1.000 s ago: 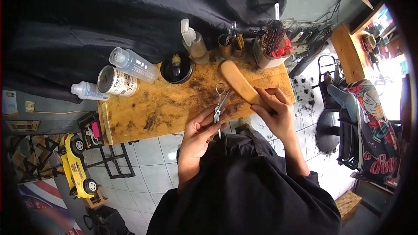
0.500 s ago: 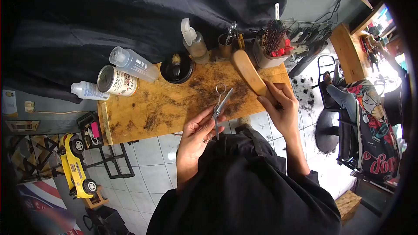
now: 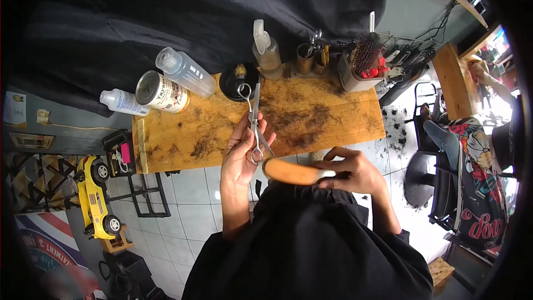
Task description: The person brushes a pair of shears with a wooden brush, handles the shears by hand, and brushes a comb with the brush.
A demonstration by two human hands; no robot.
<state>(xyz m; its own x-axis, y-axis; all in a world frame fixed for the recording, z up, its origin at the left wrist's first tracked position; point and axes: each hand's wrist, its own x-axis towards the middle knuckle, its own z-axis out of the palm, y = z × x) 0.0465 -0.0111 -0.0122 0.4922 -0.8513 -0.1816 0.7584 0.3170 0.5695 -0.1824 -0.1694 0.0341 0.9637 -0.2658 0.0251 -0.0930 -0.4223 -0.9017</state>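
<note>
My left hand [image 3: 237,161] is closed around a pair of metal thinning scissors [image 3: 255,122], with a toothed blade and finger loops showing. The scissors are spread and their upper part stands in front of the wooden table [image 3: 222,128]. In my right hand [image 3: 355,173] is the end of a curved wooden brush [image 3: 291,172]. The brush lies level just below the scissors, over my black clothing, its far end close to my left hand. Whether it touches the scissors I cannot tell. Dark hair clippings [image 3: 305,119] are scattered on the tabletop.
Along the table's back stand bottles [image 3: 189,72], a can [image 3: 162,92], a black bowl [image 3: 229,90], a spray bottle [image 3: 268,58] and a bin of brushes [image 3: 358,78]. A yellow toy car [image 3: 95,197] is at left. Another person's arm [image 3: 491,80] shows at right.
The brush has come off the table area, down and left toward the scissors, turning level. My left hand has raised the scissors slightly and turned them. The view has shifted a little.
</note>
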